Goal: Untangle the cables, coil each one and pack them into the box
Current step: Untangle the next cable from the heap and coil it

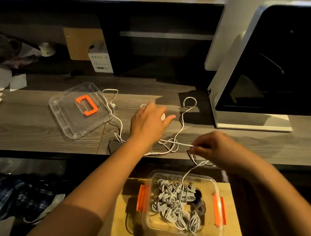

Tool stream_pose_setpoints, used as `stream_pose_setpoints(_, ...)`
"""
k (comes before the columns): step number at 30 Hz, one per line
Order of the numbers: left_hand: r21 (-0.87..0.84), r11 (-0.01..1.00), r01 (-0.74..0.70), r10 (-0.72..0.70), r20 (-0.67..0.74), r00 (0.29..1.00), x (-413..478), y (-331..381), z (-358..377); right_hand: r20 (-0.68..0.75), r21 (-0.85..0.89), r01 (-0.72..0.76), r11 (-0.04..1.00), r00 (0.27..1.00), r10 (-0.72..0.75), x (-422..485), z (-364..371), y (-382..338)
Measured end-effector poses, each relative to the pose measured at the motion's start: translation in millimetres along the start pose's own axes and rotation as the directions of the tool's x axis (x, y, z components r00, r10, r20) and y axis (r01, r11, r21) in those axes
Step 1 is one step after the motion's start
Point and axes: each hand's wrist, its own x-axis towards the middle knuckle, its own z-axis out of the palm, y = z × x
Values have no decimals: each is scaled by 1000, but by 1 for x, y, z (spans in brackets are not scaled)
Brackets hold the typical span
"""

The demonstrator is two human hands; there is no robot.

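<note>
White cables lie tangled across the wooden desk, with loops between my hands and one strand running down into the clear box. The box has orange latches and holds several coiled grey-white cables plus a dark one. My right hand pinches a white strand at the desk's front edge. My left hand reaches over the desk with fingers spread, a small white coil partly hidden under it. Whether it grips the coil I cannot tell.
The box's clear lid with an orange handle lies upside-left on the desk. A large white and black machine stands at the right. A small white carton and papers sit at the back left. The box rests on a lower wooden surface.
</note>
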Motion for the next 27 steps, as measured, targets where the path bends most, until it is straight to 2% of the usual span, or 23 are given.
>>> stream_pose_setpoints(2,47,998,-46,42,82,996,-4,0,5,-138,-224,-60,973,990,30,0,-15,3)
stream_pose_setpoints(3,48,998,-50,44,131,990,-6,-1,7,-216,-253,-86,964,976,30,-2,-21,5)
stream_pose_setpoints(7,-124,992,29,13,327,945,-14,-9,3,-397,-86,-47,995,918,9,-5,-37,16)
stream_pose_setpoints(11,-38,997,-71,80,407,910,-20,-1,1,-496,71,18,997,868,20,4,-34,27)
stream_pose_setpoints(12,-29,998,-57,64,416,907,-21,0,1,-501,113,37,993,865,25,5,-34,30)
stream_pose_setpoints(13,-78,997,8,27,438,898,-22,1,1,-504,144,51,988,863,29,7,-33,33)
stream_pose_setpoints(14,-211,969,124,-9,474,881,-21,1,1,-514,167,60,984,857,35,8,-32,36)
stream_pose_setpoints(15,-408,870,276,-18,533,846,-22,3,2,-527,191,63,980,849,48,11,-29,40)
stream_pose_setpoints(16,-583,698,415,0,580,815,-24,5,1,-534,225,61,973,843,70,12,-25,42)
stream_pose_setpoints(17,-691,526,496,27,596,803,-25,8,-1,-529,273,57,960,842,100,14,-20,44)
stream_pose_setpoints(18,-751,403,523,56,590,805,-25,11,-2,-512,321,45,946,849,134,15,-15,45)
stream_pose_setpoints(19,-778,357,516,75,575,815,-28,13,-3,-482,343,19,939,861,159,16,-9,46)
stream_pose_setpoints(20,-779,388,492,72,558,827,-29,15,-5,-445,318,-19,948,880,166,17,-3,48)
stream_pose_setpoints(23,-569,758,317,14,501,866,-28,17,-10,-271,-16,-145,989,953,135,17,5,52)
stream_pose_setpoints(24,-470,841,266,7,502,865,-27,18,-12,-196,-114,-166,980,970,141,14,4,51)
stream_pose_setpoints(25,-388,895,219,9,506,863,-27,20,-15,-142,-167,-162,972,980,139,11,0,47)
stream_pose_setpoints(27,-294,941,167,9,516,856,-29,27,-17,-93,-180,-89,980,993,74,5,-5,32)
